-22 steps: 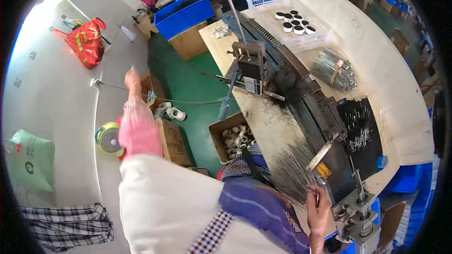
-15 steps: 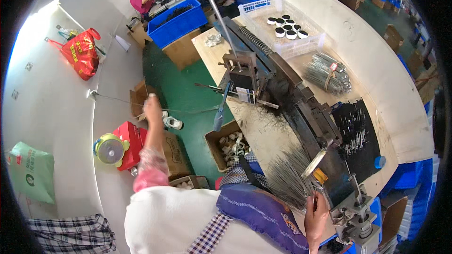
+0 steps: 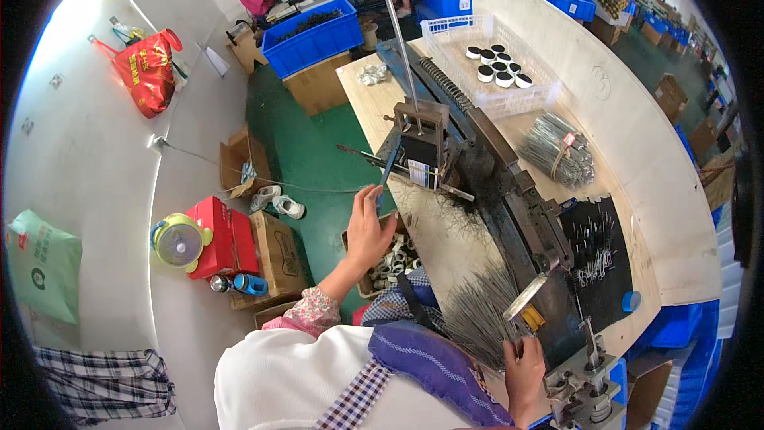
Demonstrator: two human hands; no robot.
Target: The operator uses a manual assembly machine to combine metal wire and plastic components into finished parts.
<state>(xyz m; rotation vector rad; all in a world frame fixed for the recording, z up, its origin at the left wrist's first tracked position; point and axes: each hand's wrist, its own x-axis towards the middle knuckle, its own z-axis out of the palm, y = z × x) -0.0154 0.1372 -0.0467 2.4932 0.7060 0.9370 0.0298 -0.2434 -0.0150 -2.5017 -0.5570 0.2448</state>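
Observation:
My left hand (image 3: 368, 231) is at the blue-sleeved lever handle (image 3: 388, 166) of the press-like machine (image 3: 422, 139). Its thumb stands apart from the fingers. The handle's lower end passes behind them, and a firm grip does not show. At the lower right, my right hand (image 3: 524, 370) has its fingertips drawn together at the near end of a loose pile of thin grey metal wires (image 3: 481, 306). What lies between those fingertips is too small to make out. Close above this hand is a pale flat metal piece (image 3: 525, 296) with a yellow part (image 3: 532, 318) beside it.
A dark steel rail (image 3: 509, 167) runs across the bench. Behind it are a white basket (image 3: 545, 97) with black-and-white round pieces and a tied wire bundle (image 3: 557, 151). Small metal parts lie on a black mat (image 3: 621, 271). A carton (image 3: 362, 283) sits below my left hand.
My left hand has moved right from beside the wall to the lever handle. My right hand stays by the wires, with its fingers slightly shifted. The view has shifted a little.

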